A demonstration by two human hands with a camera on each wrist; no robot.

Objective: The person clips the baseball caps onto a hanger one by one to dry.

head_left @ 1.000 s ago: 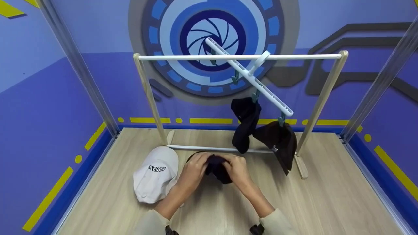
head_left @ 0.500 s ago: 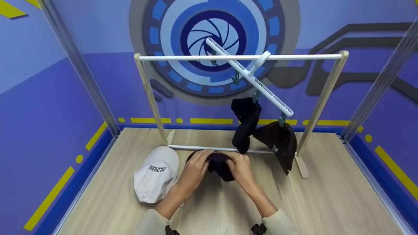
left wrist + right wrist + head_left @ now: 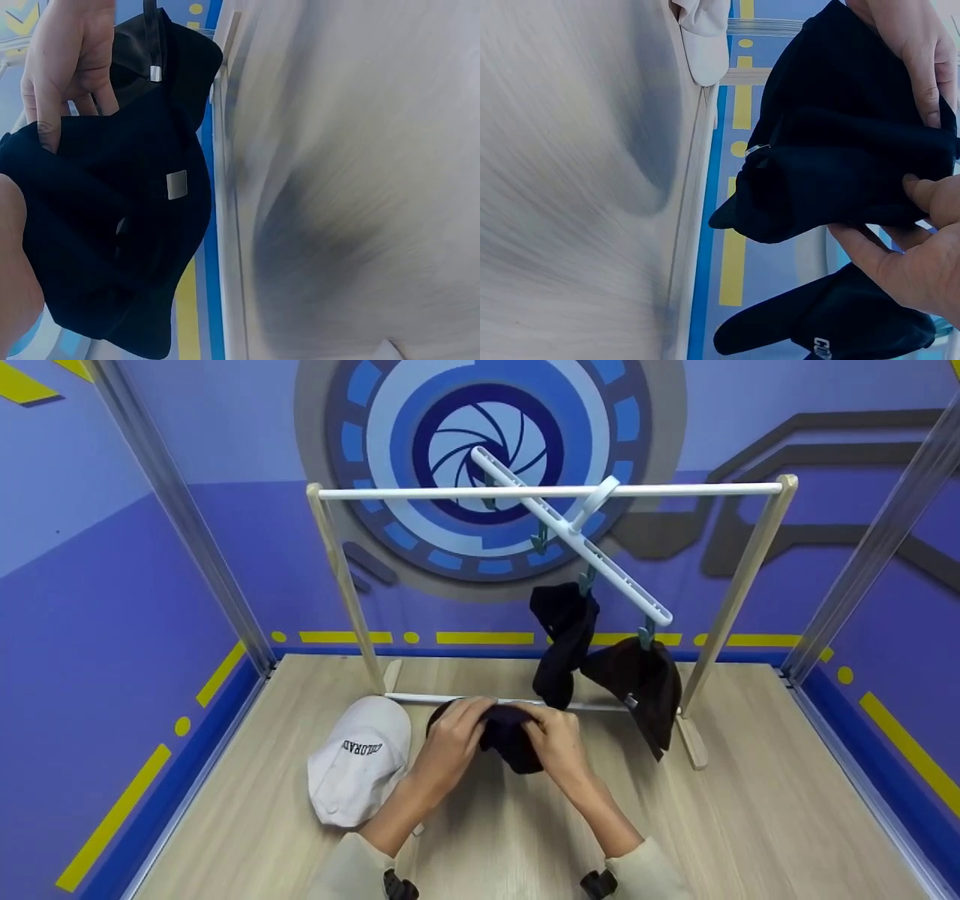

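A black cap (image 3: 514,746) is held between both hands, low in front of the drying rack. My left hand (image 3: 450,739) grips its left side, and my right hand (image 3: 559,739) pinches the upper edge from the right. In the right wrist view the cap's fabric (image 3: 840,172) hangs folded below the right hand (image 3: 922,244). A small pale tag shows on the cap (image 3: 112,232) in the left wrist view. To the left, a white cap (image 3: 352,780) with dark lettering lies on the wooden tabletop.
A white clip hanger (image 3: 574,540) hangs askew from the rack's white bar (image 3: 390,493). Its green clips hold a black cap (image 3: 562,660) and a dark brown cap (image 3: 634,682). Wooden posts (image 3: 739,600) and blue walls stand around the work area.
The held cap has been spread wider between the hands. The right hand has shifted slightly right; the white cap and the hanging caps stay put.
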